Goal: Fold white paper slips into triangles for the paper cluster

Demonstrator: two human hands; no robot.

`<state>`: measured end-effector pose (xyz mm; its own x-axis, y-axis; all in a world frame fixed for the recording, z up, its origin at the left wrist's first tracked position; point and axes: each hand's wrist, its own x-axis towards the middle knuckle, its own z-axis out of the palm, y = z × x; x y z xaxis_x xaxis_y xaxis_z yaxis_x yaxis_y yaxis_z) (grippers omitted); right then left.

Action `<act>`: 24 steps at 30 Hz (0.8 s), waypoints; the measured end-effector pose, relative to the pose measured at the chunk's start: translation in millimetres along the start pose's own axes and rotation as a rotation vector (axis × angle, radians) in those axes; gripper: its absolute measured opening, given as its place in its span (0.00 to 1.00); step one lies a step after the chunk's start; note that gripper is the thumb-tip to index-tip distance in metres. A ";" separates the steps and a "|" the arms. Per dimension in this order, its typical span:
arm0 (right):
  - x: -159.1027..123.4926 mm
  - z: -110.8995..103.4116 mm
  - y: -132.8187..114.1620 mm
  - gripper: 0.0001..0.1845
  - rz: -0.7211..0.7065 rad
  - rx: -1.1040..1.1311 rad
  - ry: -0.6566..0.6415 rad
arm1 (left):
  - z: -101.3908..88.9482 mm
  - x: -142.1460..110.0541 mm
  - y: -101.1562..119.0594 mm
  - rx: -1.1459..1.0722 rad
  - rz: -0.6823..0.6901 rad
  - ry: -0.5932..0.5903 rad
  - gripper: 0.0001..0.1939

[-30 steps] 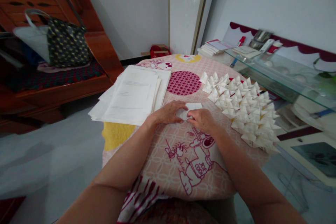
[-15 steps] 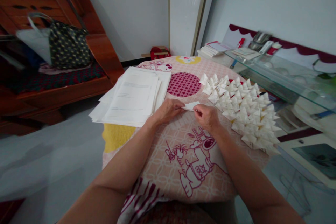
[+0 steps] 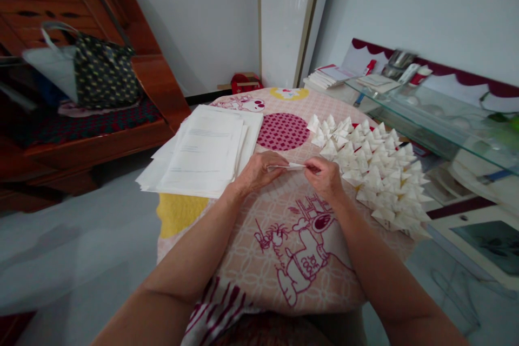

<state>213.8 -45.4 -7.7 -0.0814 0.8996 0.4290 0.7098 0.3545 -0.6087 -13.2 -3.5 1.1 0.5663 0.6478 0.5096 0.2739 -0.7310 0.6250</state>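
Observation:
My left hand and my right hand pinch the two ends of a small folded strip of white paper, held edge-on just above the table's patterned pink cloth. To the right of my right hand lies a heap of several folded white paper triangles. A stack of white paper sheets lies left of my left hand, hanging over the table's edge.
A glass shelf with books and tins runs along the right. A wooden bench with a dotted dark bag stands at the left. A white cabinet stands behind the table.
The paper piece lay flat on the cloth under my fingers; now both hands have lifted it and turned it edge-on, with my fingers pinching its ends.

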 end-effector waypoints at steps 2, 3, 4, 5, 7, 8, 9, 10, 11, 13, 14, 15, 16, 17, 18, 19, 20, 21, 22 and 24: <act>0.5 -2.9 -0.7 0.04 -0.021 -0.040 -0.019 | 0.5 -0.5 1.7 0.025 0.016 0.017 0.10; 0.6 -4.3 -2.0 0.03 -0.034 -0.052 -0.022 | 0.8 -0.8 3.5 0.040 0.032 0.031 0.10; 0.7 -5.7 -3.7 0.03 -0.049 -0.051 -0.021 | 1.1 -1.1 5.8 0.057 0.047 0.046 0.10; 0.8 -6.8 -5.4 0.04 -0.067 -0.041 -0.015 | 1.3 -1.4 8.1 0.078 0.062 0.059 0.10; 0.9 -8.0 -8.2 0.06 -0.100 -0.002 0.007 | 1.2 -1.8 12.2 0.120 0.084 0.059 0.11; 1.1 -8.2 -9.0 0.07 -0.114 0.019 0.012 | 1.0 -1.9 13.5 0.134 0.092 0.046 0.11; 1.3 -8.3 -9.2 0.08 -0.124 0.038 0.006 | 0.7 -1.8 14.4 0.139 0.098 0.022 0.11; 1.4 -8.5 -9.1 0.09 -0.129 0.054 -0.014 | 0.4 -1.6 14.9 0.136 0.100 -0.014 0.11; 1.6 -9.0 -8.8 0.09 -0.132 0.065 -0.051 | 0.0 -1.3 15.2 0.128 0.099 -0.061 0.11; 1.8 -11.5 -8.7 0.09 -0.120 0.071 -0.168 | -0.7 -0.3 15.4 0.113 0.070 -0.173 0.11; 1.8 -13.5 -9.2 0.08 -0.103 0.064 -0.231 | -1.2 0.1 15.6 0.112 0.043 -0.233 0.10; 1.8 -16.1 -10.1 0.07 -0.080 0.052 -0.287 | -1.6 0.5 15.8 0.112 0.009 -0.291 0.10; 1.8 -18.9 -11.2 0.06 -0.053 0.039 -0.336 | -2.1 0.8 16.1 0.108 -0.029 -0.343 0.10; 1.8 -21.7 -12.3 0.06 -0.025 0.029 -0.375 | -2.6 0.9 16.2 0.099 -0.067 -0.389 0.10; 1.7 -24.2 -13.0 0.06 0.006 0.026 -0.407 | -3.0 0.9 16.2 0.084 -0.103 -0.419 0.09; 1.6 -26.2 -13.2 0.07 0.038 0.033 -0.434 | -3.3 0.9 16.0 0.067 -0.137 -0.430 0.09; 1.4 -27.4 -12.5 0.07 0.074 0.050 -0.454 | -3.3 0.9 15.3 0.049 -0.170 -0.426 0.09; 1.1 -27.8 -11.0 0.08 0.117 0.075 -0.471 | -3.1 1.1 14.3 0.034 -0.201 -0.410 0.09; 0.7 -27.3 -8.9 0.09 0.164 0.107 -0.481 | -2.6 1.4 12.9 0.023 -0.233 -0.387 0.09; -0.1 -24.1 -3.7 0.10 0.268 0.178 -0.480 | -0.8 2.8 8.8 0.014 -0.291 -0.341 0.10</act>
<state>228.0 -53.0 10.6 -0.2523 0.9642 -0.0815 0.6242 0.0978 -0.7751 -9.8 -8.0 8.5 0.6876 0.7207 0.0884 0.4686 -0.5334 0.7042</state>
